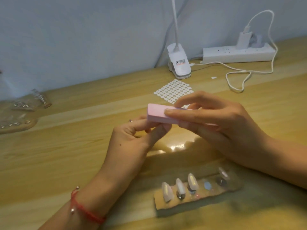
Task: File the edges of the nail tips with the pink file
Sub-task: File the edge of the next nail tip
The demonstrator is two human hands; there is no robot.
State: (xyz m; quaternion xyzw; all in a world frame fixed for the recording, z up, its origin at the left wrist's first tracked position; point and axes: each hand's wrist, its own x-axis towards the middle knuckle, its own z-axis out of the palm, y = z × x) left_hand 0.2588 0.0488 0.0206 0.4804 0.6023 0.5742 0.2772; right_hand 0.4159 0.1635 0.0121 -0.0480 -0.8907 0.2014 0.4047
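Nearest me, the holder strip [197, 199] carries nail tips [167, 191]. Beyond it, my right hand [216, 120] clamps the pink file [157, 114], likely light and stiff, by its sides. My left hand [132, 135] curls beneath, its grip unclear.

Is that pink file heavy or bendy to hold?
Probably light: the right hand holds the pink file by fingertips alone. It looks stiff, jutting out straight though gripped at one end. Its flat sides suggest it would not roll.
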